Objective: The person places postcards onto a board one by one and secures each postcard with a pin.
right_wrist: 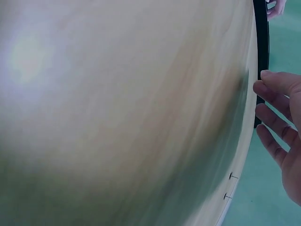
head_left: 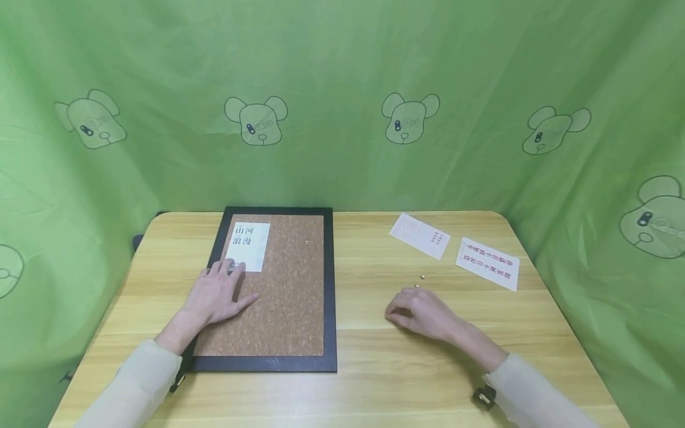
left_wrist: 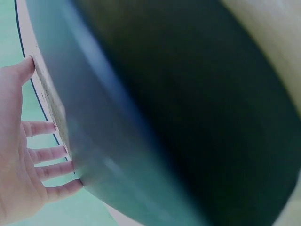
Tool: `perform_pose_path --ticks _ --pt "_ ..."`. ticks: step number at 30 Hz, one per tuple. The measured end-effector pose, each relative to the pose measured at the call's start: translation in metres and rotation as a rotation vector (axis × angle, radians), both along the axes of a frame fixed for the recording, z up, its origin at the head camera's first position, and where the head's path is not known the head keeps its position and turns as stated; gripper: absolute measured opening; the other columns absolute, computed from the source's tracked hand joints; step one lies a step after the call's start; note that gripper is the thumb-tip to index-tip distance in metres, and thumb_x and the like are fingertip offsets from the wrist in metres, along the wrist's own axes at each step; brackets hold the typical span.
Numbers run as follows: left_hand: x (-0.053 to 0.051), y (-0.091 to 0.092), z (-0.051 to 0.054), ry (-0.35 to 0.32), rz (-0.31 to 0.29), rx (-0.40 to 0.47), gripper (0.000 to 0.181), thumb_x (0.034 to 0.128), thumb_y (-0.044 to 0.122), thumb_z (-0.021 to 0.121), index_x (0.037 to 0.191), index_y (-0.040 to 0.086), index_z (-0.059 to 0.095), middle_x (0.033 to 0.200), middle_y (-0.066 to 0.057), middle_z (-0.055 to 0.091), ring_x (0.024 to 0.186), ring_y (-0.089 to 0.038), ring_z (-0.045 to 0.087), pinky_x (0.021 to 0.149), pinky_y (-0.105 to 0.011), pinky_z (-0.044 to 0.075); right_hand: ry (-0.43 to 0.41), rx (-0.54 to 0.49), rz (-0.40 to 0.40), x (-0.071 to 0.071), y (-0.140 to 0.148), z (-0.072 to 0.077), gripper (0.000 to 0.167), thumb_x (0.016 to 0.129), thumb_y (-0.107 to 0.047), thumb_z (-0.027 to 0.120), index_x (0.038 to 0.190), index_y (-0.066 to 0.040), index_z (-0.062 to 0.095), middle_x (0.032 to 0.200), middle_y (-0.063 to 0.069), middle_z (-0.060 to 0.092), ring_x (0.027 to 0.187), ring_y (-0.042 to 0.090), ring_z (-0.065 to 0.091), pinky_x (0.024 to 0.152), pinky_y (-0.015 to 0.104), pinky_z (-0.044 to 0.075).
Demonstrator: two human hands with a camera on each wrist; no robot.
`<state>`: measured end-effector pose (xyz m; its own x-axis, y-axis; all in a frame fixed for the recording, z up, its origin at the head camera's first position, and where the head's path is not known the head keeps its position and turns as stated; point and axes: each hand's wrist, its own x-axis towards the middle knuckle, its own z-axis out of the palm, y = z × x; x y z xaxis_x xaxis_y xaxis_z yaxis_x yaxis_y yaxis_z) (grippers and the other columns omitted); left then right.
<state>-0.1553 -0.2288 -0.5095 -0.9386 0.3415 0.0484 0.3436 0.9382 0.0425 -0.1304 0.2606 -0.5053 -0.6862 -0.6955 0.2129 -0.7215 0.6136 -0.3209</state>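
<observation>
In the head view, between seven and eight o'clock, a black-framed corkboard point(head_left: 294, 303) flat on the counter point(head_left: 374, 392). On its cork, toward eleven o'clock, a printed card point(head_left: 257, 241), with its lower edge under the fingertips of the left hand point(head_left: 216, 294), spread wide. Between four and five o'clock, the right hand point(head_left: 421, 312), low at the counter, fingers curled, thumb and index finger narrow; cannot tell if pinching anything. Just beyond, toward twelve o'clock, two pins point(head_left: 423, 277), mere glints from here; farther up, a pale card point(head_left: 420, 236), then toward two o'clock a red-lettered card point(head_left: 488, 264). From ten round to two, a green curtain point(head_left: 342, 59).

In the left wrist view, at nine o'clock, spread fingers reaching to the corkboard; from centre to three, a dark blurred surface point(left_wrist: 202, 117), blocking much.

In the right wrist view, at three o'clock, thumb and index tips close together; between four and five, both pins heads down, shafts plain only here; near two, the corkboard's black edge, with part of the left hand beyond.
</observation>
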Motion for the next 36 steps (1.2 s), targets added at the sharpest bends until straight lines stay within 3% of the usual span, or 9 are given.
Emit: perform_pose_path --ticks 15,26,36 --pt "0.002 0.0 0.001 -0.018 0.001 0.005 0.088 0.0936 0.07 0.062 0.148 0.001 0.055 0.143 -0.032 0.057 0.133 -0.051 0.056 0.105 -0.065 0.051 0.067 -0.053 0.019 -0.007 -0.012 0.007 0.024 0.083 -0.005 0.085 0.107 -0.008 0.082 0.096 0.002 0.079 0.088 0.013 0.071 0.081 0.027 0.063" --pt "0.0 0.0 0.002 0.004 0.0 0.007 0.085 0.0933 0.068 0.063 0.146 0.002 0.057 0.14 -0.03 0.059 0.13 -0.049 0.057 0.102 -0.064 0.053 0.162 -0.099 -0.002 -0.017 -0.028 0.015 0.018 0.081 -0.005 0.087 0.098 -0.009 0.083 0.092 0.001 0.081 0.087 0.014 0.071 0.079 0.026 0.063" --pt "0.0 0.0 0.001 -0.004 -0.001 0.012 0.086 0.093 0.068 0.064 0.146 0.001 0.057 0.14 -0.031 0.058 0.13 -0.05 0.057 0.103 -0.064 0.053 0.169 -0.077 -0.017 -0.019 -0.037 0.022 0.022 0.081 0.0 0.086 0.101 -0.008 0.083 0.093 0.004 0.082 0.087 0.015 0.074 0.079 0.025 0.064"
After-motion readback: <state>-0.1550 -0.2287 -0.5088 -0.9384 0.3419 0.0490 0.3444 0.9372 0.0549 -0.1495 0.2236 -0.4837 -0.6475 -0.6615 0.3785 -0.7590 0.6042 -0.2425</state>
